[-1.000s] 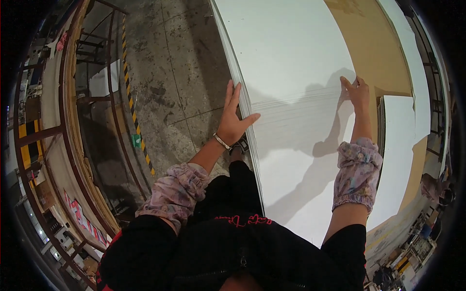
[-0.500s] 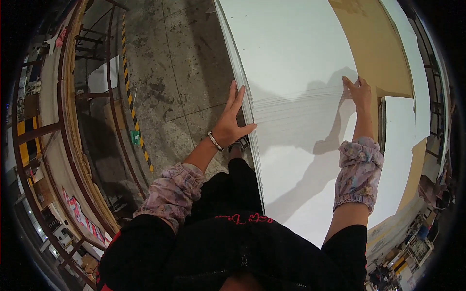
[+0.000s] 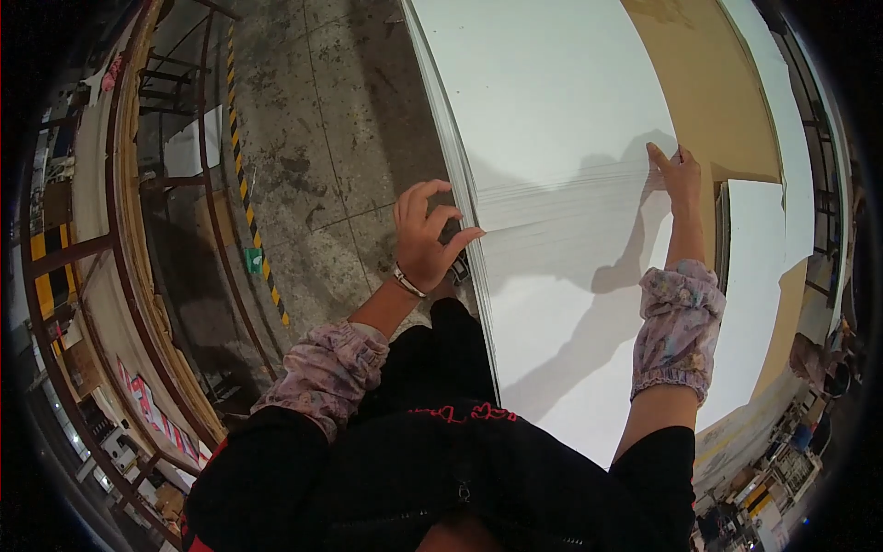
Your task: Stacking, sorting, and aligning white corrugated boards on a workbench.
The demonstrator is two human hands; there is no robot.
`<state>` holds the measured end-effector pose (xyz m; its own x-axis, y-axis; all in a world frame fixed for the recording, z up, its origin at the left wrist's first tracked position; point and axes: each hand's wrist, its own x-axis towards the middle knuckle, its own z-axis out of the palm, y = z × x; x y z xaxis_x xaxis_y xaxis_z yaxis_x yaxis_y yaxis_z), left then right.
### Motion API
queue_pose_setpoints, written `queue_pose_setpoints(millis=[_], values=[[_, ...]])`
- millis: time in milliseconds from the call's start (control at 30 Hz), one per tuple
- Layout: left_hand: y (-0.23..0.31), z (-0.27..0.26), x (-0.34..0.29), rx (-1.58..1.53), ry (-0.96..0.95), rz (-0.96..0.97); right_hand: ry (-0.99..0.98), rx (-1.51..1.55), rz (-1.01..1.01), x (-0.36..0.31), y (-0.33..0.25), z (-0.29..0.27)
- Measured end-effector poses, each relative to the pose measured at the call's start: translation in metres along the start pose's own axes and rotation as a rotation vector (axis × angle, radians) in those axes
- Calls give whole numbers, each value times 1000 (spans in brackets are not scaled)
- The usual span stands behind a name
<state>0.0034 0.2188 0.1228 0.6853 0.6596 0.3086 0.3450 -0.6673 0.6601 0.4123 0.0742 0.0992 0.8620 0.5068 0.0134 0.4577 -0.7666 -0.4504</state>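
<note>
A stack of large white sheets lies before me, with several fine creases or lines running across its middle. At its left edge is my left hand, fingers curled and apart, thumb tip at the sheets' edge. Nothing shows between thumb and fingers. On the stack's right edge, my right hand grips the white sheets, thumb on the top face and fingers at the edge. The fingers' undersides are hidden. A shadow of my arm falls over the white surface.
Brown cardboard and another white sheet lie right of the stack. A rusty metal rack stands at the left. Black-and-yellow tape runs along the concrete floor.
My left hand has drawn back and down slightly from the stack's edge, its fingers going from stretched to curled. The right hand stays nearly in place.
</note>
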Motion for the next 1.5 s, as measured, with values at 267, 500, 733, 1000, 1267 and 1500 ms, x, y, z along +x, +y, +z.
queue_pose_setpoints(millis=[267,500,733,1000,1267,1500], values=[[14,9,-2,-265,-45,-119,-50,20,51,-5,-15,-5],[14,27,3,-446,15,-403,40,-33,43,-1,-8,1],[27,32,39,-340,149,-545,35,2,52,0,-5,2],[19,33,80,-732,106,-747,22,-2,82,-3,-11,2],[-2,29,94,-1030,-33,-746,-61,338,199,-89,-38,-24],[4,32,92,-1124,-56,-769,-378,1127,621,-174,-87,-21]])
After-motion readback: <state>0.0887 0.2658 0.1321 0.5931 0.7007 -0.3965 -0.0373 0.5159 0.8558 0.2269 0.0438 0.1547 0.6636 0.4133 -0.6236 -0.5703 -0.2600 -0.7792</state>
